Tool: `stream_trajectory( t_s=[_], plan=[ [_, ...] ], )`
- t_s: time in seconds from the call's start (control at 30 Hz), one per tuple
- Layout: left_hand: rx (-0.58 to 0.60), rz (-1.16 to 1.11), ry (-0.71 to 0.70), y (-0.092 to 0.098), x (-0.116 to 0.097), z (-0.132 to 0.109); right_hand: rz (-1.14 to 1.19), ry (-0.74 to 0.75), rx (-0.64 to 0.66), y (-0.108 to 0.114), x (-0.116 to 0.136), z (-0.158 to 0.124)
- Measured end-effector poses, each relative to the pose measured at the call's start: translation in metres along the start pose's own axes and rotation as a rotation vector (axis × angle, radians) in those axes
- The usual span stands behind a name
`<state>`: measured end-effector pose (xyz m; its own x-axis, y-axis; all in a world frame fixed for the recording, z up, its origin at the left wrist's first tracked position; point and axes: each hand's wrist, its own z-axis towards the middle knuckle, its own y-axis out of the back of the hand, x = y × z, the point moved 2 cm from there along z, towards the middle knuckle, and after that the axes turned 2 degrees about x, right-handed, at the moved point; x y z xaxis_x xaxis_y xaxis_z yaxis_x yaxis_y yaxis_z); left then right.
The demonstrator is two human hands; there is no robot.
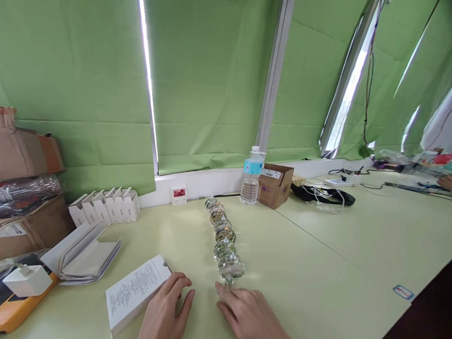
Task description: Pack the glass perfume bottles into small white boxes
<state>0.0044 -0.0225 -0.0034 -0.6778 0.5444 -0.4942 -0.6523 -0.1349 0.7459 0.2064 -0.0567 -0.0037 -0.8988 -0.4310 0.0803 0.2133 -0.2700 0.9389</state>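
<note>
"Where are the hands?"

"Left hand (164, 312), spread wide, rests against a printed white booklet (136, 294). Right hand (251, 317), fingers loosely open, holds nothing, just beside a row of glass knobs (224, 239) lined along the pale green desk (325, 265)."

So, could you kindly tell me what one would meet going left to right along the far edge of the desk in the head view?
White folded cartons, a small white-and-red card, a row of clear glass pieces, a water bottle, a small cardboard box, a black strap, another person's hand.
</note>
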Motion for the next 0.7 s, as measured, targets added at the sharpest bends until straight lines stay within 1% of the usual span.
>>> stream_trajectory(
  t_s=[0.1,0.23,0.4,0.53,0.6,0.7],
  plan=[
    [0.001,0.002,-0.006,0.000,0.001,0.000,-0.026,0.015,0.017,-0.004,0.000,-0.007],
    [0.016,0.006,-0.009,-0.001,0.003,0.000,-0.100,0.016,0.032,-0.005,-0.011,-0.025],
    [0.011,0.007,-0.021,0.001,0.001,-0.001,-0.115,-0.128,0.028,-0.003,-0.030,-0.038],
    [0.007,0.012,-0.028,0.002,0.001,-0.001,-0.051,-0.178,-0.029,-0.006,-0.036,-0.041],
    [0.013,0.017,-0.036,0.002,0.002,-0.001,-0.033,-0.181,-0.063,-0.010,-0.037,-0.044],
    [0.010,0.030,-0.066,0.002,0.001,-0.001,-0.016,-0.174,-0.075,-0.016,-0.037,-0.047]
  ],
)
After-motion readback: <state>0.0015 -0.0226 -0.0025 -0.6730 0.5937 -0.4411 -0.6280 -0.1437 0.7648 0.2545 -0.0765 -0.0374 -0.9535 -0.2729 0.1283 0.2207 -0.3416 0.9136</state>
